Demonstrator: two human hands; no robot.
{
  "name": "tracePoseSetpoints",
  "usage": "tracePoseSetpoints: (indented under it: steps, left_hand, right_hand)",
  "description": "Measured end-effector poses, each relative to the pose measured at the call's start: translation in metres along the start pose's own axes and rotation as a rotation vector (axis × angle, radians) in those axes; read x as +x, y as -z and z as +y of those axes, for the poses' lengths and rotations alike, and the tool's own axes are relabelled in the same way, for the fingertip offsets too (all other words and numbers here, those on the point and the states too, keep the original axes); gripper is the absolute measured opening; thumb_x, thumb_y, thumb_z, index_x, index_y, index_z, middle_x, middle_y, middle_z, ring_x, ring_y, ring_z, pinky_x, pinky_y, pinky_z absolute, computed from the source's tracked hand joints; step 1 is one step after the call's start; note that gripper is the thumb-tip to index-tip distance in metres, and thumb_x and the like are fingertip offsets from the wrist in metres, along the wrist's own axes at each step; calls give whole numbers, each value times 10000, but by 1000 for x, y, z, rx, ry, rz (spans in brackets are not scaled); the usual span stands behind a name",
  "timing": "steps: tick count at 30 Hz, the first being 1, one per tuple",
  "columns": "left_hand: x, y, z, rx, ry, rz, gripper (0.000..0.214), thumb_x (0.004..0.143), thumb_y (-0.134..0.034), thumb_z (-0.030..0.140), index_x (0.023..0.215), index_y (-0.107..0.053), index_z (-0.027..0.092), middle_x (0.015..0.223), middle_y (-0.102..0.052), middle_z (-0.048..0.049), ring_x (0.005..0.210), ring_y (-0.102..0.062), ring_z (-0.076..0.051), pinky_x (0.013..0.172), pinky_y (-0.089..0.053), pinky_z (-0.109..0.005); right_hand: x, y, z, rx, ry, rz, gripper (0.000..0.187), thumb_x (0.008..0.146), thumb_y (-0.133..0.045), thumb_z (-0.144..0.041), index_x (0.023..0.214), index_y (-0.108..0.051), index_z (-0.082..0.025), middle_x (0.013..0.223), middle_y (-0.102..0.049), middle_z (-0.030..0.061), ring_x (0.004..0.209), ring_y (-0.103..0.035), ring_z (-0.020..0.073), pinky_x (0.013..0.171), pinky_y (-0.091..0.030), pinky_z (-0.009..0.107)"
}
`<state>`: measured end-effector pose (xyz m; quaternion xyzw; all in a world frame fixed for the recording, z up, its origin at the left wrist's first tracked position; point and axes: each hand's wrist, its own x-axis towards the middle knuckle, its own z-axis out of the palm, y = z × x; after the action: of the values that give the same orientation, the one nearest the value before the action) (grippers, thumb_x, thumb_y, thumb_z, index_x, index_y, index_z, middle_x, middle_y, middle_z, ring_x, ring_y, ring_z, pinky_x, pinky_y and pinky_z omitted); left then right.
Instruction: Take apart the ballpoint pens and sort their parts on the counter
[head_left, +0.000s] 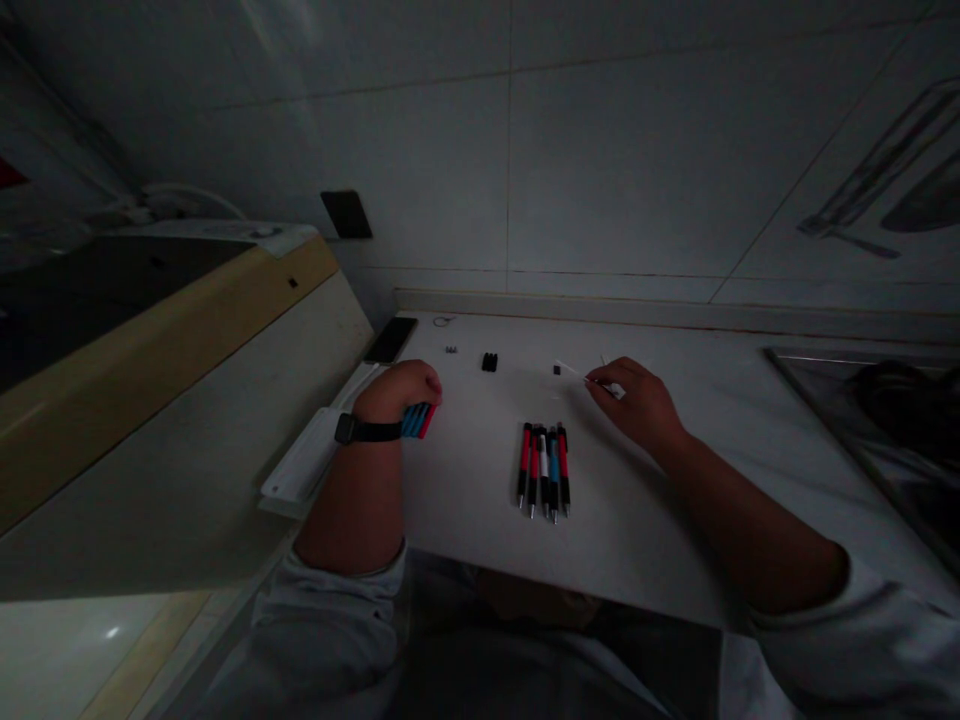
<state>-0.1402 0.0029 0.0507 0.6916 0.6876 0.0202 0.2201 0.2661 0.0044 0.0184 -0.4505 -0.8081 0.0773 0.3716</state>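
Observation:
My left hand (401,388), with a dark watch on the wrist, is bent over a row of blue and red pen barrels (418,421). Its fingers are curled, with the tips close to the red barrel's end; whatever they pinch is hidden. On the right, my right hand (634,402) pinches a thin pale stick, seemingly a pen refill (573,371). The stick's far end points toward a small black piece (556,370) on the white table. Between the hands and nearer to me, several assembled pens (544,470) in red, white and blue lie side by side.
Small black parts (490,362) and tiny metallic pieces, probably springs (451,350), lie toward the back. A dark phone (391,340) and a white tray-like object (300,470) are at the left. A metal-rimmed recess (825,400) lies right. A tiled wall (600,180) rises behind.

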Motion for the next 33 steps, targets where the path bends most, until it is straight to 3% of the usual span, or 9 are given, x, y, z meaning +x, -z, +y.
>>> tracePoseSetpoints:
  steps: [3, 7, 10, 13, 18, 27, 33]
  left_hand:
    - [2, -6, 21, -92, -135, 138, 153, 759, -795, 277, 901, -791, 219, 866, -768, -35, 765, -688, -195, 693, -484, -280]
    - [1, -35, 75, -347, -477, 319, 237, 868, -741, 385, 1041, -758, 225, 1020, -747, -46, 848, -673, -176, 777, -523, -293]
    - [-7, -64, 113, -523, -581, 297, 283, 869, -763, 410, 1071, -705, 220, 1078, -744, -54, 889, -691, -175, 780, -544, -295]
    - [-15, -84, 133, -555, -608, 242, 276, 852, -797, 366, 1060, -679, 229, 1058, -758, -46, 906, -710, -183, 811, -553, -309]
    - [-10, -93, 134, -540, -527, 220, 173, 863, -770, 293, 994, -677, 227, 938, -766, -25, 846, -718, -184, 785, -549, -311]
    - [-3, -92, 124, -553, -516, 248, 122, 886, -723, 289, 975, -681, 218, 940, -747, -21, 863, -701, -177, 800, -537, -309]
    - [-1, -94, 129, -810, -510, 289, 195, 849, -748, 314, 954, -627, 202, 979, -712, -41, 914, -681, -178, 850, -548, -314]
  right_hand:
    - [1, -9, -3, 276, -168, 4, 219, 915, -650, -449, 940, -715, -241, 921, -717, 68, 848, -671, 237, 818, -529, 411]
    - [0, -19, -17, 763, -379, -54, 272, 824, -751, -491, 888, -660, -243, 914, -710, 26, 877, -666, 206, 845, -521, 374]
    - [-3, -23, -32, 976, -490, -116, 313, 789, -796, -499, 881, -659, -233, 927, -715, 21, 902, -661, 194, 836, -515, 352]
    - [-6, -28, -40, 1118, -562, -138, 330, 746, -844, -476, 879, -668, -230, 929, -701, 8, 895, -654, 182, 823, -517, 342]
    - [-6, -32, -39, 1173, -658, -60, 361, 699, -879, -471, 845, -650, -235, 856, -665, -17, 839, -640, 169, 788, -512, 326]
    - [-2, -29, -30, 1157, -732, 103, 382, 692, -861, -483, 864, -621, -241, 945, -709, 5, 834, -639, 161, 769, -496, 322]
    - [-3, -29, -38, 1119, -668, 1, 327, 707, -853, -455, 867, -667, -240, 866, -712, -1, 814, -657, 165, 759, -512, 317]
